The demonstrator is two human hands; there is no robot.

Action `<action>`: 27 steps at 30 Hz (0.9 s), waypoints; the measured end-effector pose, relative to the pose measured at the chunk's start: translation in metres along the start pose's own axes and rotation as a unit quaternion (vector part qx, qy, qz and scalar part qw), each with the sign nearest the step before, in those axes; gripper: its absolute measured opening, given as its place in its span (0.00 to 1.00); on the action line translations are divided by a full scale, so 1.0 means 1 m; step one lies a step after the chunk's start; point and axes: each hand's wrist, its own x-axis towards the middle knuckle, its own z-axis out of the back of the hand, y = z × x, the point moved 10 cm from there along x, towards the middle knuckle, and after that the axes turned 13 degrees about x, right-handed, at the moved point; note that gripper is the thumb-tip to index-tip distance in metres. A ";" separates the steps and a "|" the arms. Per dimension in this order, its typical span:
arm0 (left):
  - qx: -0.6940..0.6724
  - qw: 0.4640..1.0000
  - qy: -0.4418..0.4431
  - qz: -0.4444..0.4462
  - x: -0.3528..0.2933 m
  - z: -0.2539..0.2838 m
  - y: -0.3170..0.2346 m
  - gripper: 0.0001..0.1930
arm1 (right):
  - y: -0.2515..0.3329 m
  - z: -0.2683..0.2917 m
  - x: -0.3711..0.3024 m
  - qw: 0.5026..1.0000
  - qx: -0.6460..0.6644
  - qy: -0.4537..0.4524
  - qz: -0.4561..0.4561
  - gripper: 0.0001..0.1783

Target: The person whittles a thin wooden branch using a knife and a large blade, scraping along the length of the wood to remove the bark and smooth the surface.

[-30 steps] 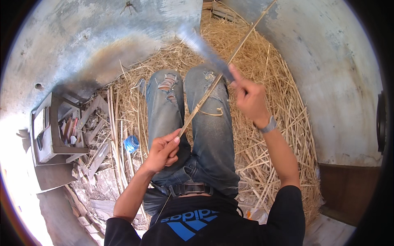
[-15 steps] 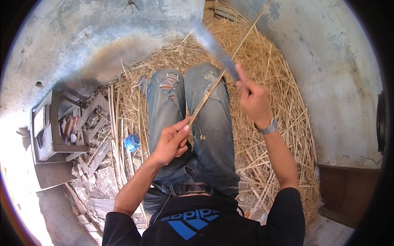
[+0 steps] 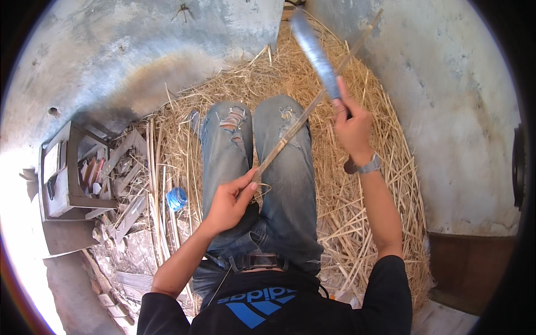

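My left hand (image 3: 230, 202) is closed round the lower end of a long thin bamboo strip (image 3: 283, 139), above my lap. From there the strip slants up and away to the right, over my right thigh and past the straw. In my right hand (image 3: 353, 124) is the handle of a large knife (image 3: 314, 54); its broad metal blade points up and leftward and is smeared by motion. The blade's lower part lies close to the strip; whether they touch I cannot tell. By my left fingers a thin curled shaving (image 3: 262, 190) hangs.
Loose straw and shavings (image 3: 385, 184) cover the floor around my legs. At left are a blue roll of twine (image 3: 176, 199), long strips (image 3: 159, 184) and a wooden cabinet (image 3: 70, 167) holding odds and ends. Worn walls (image 3: 446, 111) rise close on both sides.
The knife and my right hand have shifted slightly right, and the blade points more upward. The strip's far end has swung a little to the right. My left hand keeps its hold.
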 end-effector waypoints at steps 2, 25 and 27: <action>0.179 0.966 -0.091 -0.163 -0.013 0.016 -0.017 0.22 | -0.023 0.024 0.017 0.997 -0.068 -0.023 -0.023 0.29; 0.627 0.689 -0.247 -0.266 -0.116 0.109 -0.031 0.27 | -0.015 0.012 -0.006 0.995 -0.082 0.048 -0.029 0.29; 0.634 0.677 -0.248 -0.279 -0.120 0.108 -0.034 0.27 | -0.004 0.015 -0.003 0.995 -0.076 0.046 0.037 0.28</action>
